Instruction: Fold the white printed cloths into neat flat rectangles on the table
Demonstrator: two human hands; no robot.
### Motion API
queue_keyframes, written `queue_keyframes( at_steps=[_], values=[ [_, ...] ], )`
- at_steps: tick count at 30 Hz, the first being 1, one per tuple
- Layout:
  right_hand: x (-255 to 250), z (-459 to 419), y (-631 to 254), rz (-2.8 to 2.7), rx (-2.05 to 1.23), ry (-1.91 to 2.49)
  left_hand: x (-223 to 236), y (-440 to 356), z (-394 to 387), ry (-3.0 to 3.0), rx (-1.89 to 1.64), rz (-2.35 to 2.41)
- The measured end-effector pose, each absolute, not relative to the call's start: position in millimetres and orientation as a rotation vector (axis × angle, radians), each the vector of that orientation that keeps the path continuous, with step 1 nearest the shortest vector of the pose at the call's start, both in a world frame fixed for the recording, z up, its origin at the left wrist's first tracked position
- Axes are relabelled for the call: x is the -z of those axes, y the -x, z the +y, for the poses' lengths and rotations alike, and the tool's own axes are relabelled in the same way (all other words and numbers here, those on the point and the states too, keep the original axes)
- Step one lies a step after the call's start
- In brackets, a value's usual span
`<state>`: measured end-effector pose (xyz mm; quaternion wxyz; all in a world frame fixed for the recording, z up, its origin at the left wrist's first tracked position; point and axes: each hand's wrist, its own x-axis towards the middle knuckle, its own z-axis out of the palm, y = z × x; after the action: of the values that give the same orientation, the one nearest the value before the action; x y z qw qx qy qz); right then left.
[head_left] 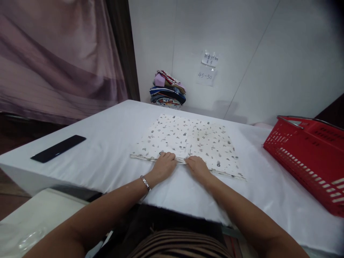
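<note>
A white cloth with small dark printed motifs (174, 134) lies folded flat on the white-covered table (107, 143). Its layered near edge faces me. Near the middle of that edge, my left hand (165, 165) has its fingers closed on the cloth. Just to the right, my right hand (198, 166) pinches the same edge, with a short gap between the two hands. The layers bunch up slightly in that gap. A bracelet (145, 183) circles my left wrist. My fingertips are partly hidden by the hands and the fabric.
A red plastic basket (309, 157) stands at the table's right side. On the left lies a flat black object (59, 148). Folded fabrics (168, 91) are stacked behind the far edge, near a wall with paper notes (206, 75). A pink curtain (53, 53) hangs at left.
</note>
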<state>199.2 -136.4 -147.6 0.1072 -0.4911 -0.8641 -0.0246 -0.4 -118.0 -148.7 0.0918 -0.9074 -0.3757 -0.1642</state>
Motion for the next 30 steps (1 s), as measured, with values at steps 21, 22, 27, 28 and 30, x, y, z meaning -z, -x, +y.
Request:
queue_keyframes(
  at_steps=[21, 22, 27, 28, 30],
  values=[
    [159.5, -136.4, -202.1, -2.637, 0.209, 1.351, 150.2, 31.1, -113.4, 2.65, 0.516, -0.947],
    [159.3, -136.5, -201.9, -2.639, 0.199, 1.358, 150.3, 31.7, -112.4, 2.673, 0.486, -0.94],
    [162.9, -133.8, -203.0, -2.619, 0.148, 1.376, 144.5, 29.0, -110.7, 2.723, 0.331, -0.97],
    [164.6, -132.6, -203.9, -2.614, 0.144, 1.374, 143.2, 26.4, -111.0, 2.724, 0.349, -0.966],
    [168.1, -129.9, -205.9, -2.61, 0.14, 1.379, 142.2, 18.7, -111.1, 2.73, 0.415, -0.931]
  ],
)
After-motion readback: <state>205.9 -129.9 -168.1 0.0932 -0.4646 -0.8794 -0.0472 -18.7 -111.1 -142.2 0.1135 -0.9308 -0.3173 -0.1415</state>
